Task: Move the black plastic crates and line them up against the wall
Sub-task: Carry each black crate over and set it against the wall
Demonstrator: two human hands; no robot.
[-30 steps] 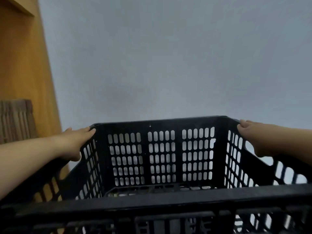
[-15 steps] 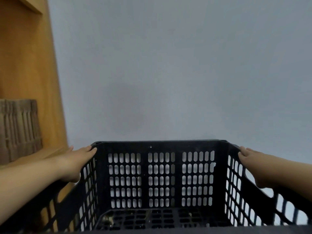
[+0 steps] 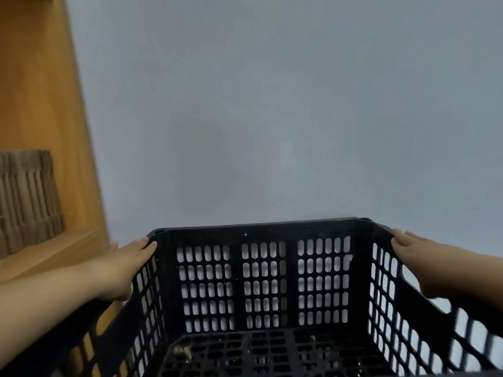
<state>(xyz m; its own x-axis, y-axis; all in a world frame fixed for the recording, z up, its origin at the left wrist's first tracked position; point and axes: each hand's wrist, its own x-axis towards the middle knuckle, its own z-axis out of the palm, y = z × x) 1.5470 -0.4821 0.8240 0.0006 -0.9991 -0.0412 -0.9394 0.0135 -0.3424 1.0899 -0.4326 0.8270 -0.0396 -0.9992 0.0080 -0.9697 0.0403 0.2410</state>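
**Black plastic, stiff and light**

I hold the crate [image 3: 261, 281] by both side rims, its far side close to the grey wall [image 3: 272, 104]. My left hand [image 3: 119, 270] and right hand [image 3: 419, 259] clamp the top edges, fingers pressed together. Empty and perforated, it should carry easily; the rims give the surest hold.

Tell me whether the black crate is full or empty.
Nearly empty. The black crate carries no load: its slotted floor shows bare except for a few small bits of debris. The nearest part of the floor is out of view.
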